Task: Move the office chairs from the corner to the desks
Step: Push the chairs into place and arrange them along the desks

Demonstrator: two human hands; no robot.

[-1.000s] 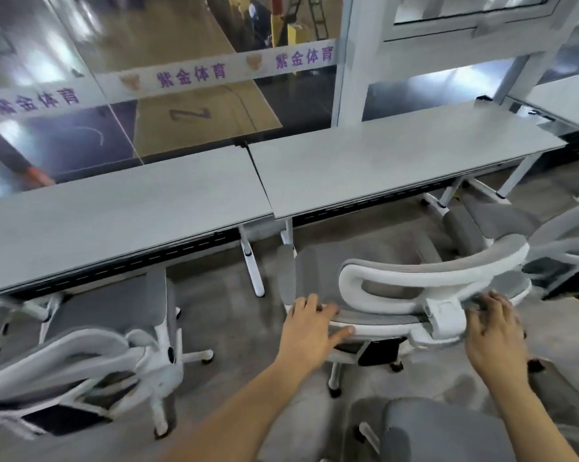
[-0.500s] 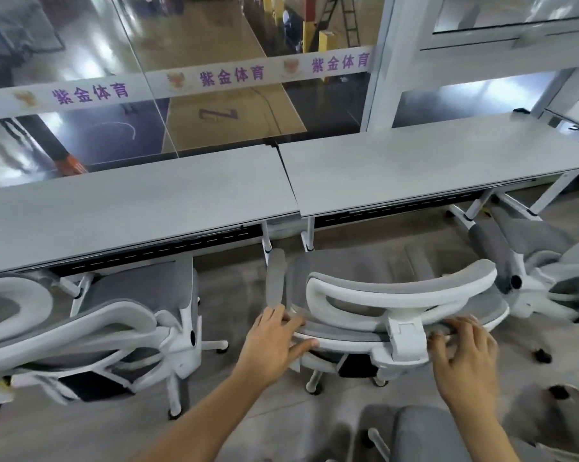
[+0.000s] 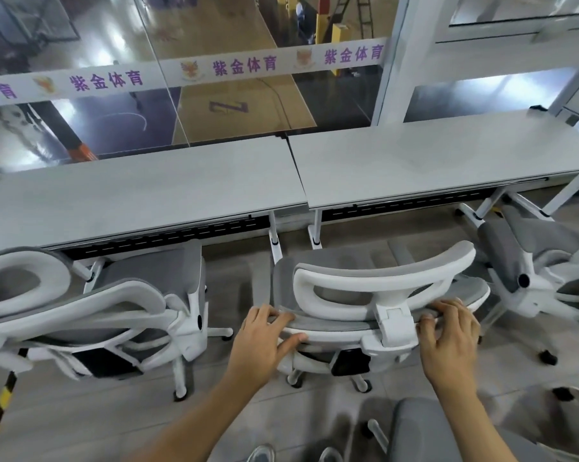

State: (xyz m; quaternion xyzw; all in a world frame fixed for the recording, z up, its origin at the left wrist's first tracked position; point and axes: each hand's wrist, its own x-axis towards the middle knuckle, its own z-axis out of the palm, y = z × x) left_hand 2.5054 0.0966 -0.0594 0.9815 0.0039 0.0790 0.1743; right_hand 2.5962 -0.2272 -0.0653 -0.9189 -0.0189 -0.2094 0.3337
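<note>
Head view: left hand (image 3: 265,338) grips the top edge of the middle chair (image 3: 334,328) backrest, fingers curled over the front and thumb pressed along the white rear rim. Right hand (image 3: 448,331) grips the same edge, fingers hooked over it just right of the headrest mount (image 3: 393,325). Both forearms reach forward from the bottom of the frame, and the white-framed headrest (image 3: 384,266) sits between the two hands. The chair faces the desks, with its seat near the white legs where the left desk (image 3: 141,195) and right desk (image 3: 431,158) meet, not tucked under. The left chair (image 3: 115,305) has its seat partly under the left desk. The right chair (image 3: 531,261) stands turned by the right desk's legs. Another grey chair (image 3: 421,428) is just below the right forearm.
</note>
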